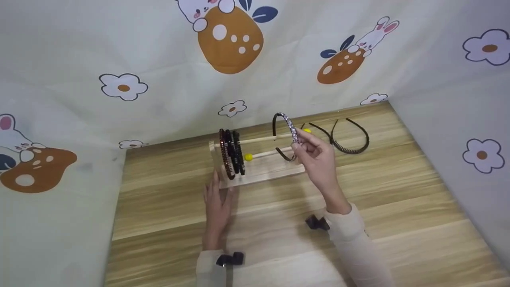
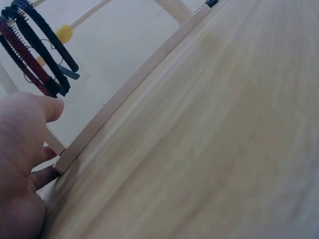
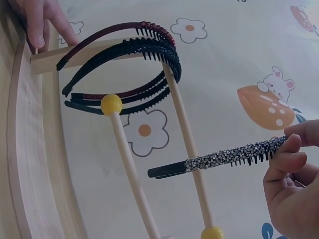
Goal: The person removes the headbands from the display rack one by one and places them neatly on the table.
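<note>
Pale wood (image 1: 159, 215) sits under our stand (image 1: 265, 175), with a bunny cloth (image 1: 159, 44) behind. Our right hand (image 1: 320, 163) pinches the sparkly headband (image 3: 224, 157), which seems to go round the back rod (image 3: 181, 117), apart from the dark bands (image 1: 236, 152). Our left hand (image 1: 218, 207), fingers fairly straight, touches the stand's end. We think our step is sliding it along; the next move needs a soft pinch and a still stand.

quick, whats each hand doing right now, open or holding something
Left hand: open, fingers touching the pale wooden two-rod rack at its left end.
Right hand: closed, pinching the black headband covered in silvery stones.
</note>
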